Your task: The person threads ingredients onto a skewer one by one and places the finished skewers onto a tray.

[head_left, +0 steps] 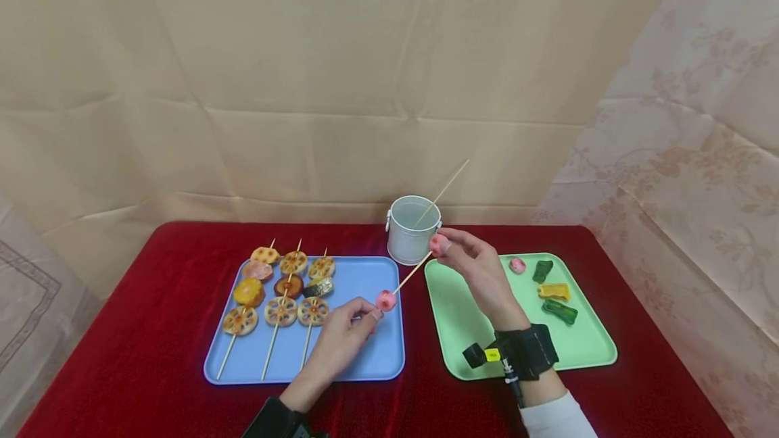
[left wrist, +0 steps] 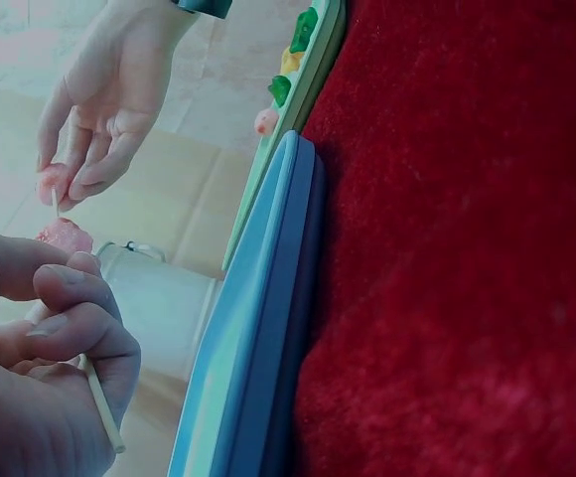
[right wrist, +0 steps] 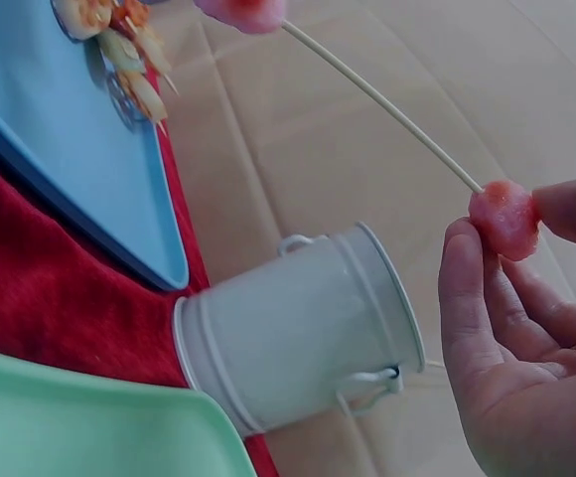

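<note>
Over the blue tray [head_left: 365,269], my left hand [head_left: 343,336] grips a thin wooden skewer [head_left: 414,271]; its lower end sticks out below the curled fingers in the left wrist view. One pink ball-shaped food piece [head_left: 385,300] is on the skewer just above that hand. My right hand [head_left: 481,276] pinches a second pink piece [right wrist: 504,219] between thumb and fingertips, at the skewer's upper tip. How far the tip goes into that piece cannot be told. Three filled skewers with lotus root slices [head_left: 280,311] and other pieces lie on the blue tray, left of my left hand.
Behind the hands stands a white metal bucket [head_left: 404,242] with one bare skewer [head_left: 450,183] leaning in it. On the green tray [head_left: 450,350] at right lie a pink piece [head_left: 517,265], a yellow piece [head_left: 554,291] and two green pieces [head_left: 560,311]. Red cloth [head_left: 146,330] covers the table.
</note>
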`<state>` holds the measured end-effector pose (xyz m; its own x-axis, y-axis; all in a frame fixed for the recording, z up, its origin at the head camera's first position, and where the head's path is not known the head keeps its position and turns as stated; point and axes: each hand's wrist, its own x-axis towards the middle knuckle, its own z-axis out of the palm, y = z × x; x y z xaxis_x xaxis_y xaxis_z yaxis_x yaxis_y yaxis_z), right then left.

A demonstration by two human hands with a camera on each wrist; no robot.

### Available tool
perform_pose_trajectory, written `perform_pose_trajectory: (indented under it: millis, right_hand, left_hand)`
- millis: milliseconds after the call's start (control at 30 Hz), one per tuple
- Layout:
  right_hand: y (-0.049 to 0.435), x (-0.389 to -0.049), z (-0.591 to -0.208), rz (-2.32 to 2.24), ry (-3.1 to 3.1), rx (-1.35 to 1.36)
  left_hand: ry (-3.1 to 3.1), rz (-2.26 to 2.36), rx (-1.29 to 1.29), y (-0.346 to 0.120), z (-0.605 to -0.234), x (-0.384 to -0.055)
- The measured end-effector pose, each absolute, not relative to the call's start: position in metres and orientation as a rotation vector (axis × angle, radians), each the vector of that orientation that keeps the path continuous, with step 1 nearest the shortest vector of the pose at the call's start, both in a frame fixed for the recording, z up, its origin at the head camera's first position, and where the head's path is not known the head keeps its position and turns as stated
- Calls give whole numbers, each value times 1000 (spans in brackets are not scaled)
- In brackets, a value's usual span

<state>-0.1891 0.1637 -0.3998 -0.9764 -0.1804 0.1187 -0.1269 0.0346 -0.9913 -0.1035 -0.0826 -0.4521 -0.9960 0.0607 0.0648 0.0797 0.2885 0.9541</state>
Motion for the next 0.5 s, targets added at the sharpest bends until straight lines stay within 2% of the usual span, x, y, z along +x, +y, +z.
perform_pose_trajectory:
  millis: [500]
  right_hand:
    - [139,-179,-412,-1976,2230,-367]
  left_hand:
    - [-2492,-1866,-112,-85,-451,-104]
